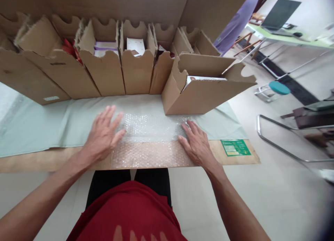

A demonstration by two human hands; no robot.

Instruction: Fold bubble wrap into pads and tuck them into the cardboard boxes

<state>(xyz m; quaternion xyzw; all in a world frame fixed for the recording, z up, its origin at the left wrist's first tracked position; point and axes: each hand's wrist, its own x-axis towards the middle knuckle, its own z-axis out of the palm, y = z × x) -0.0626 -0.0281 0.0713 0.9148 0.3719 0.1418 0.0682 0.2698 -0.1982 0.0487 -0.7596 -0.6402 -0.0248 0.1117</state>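
A clear sheet of bubble wrap lies flat at the front of the table, partly over the pale green cloth and partly over bare wood. My left hand is over its left edge, palm down with the fingers spread. On the right edge of the sheet rests my right hand, also open, its fingers pointing away from me. Neither hand holds anything. Just beyond my right hand stands a cardboard file box, set at an angle, with something white inside.
Several cardboard file boxes stand in a row at the back, before a tall cardboard panel. A green label is on the table's right end. A teal stool and a desk with a laptop are off to the right.
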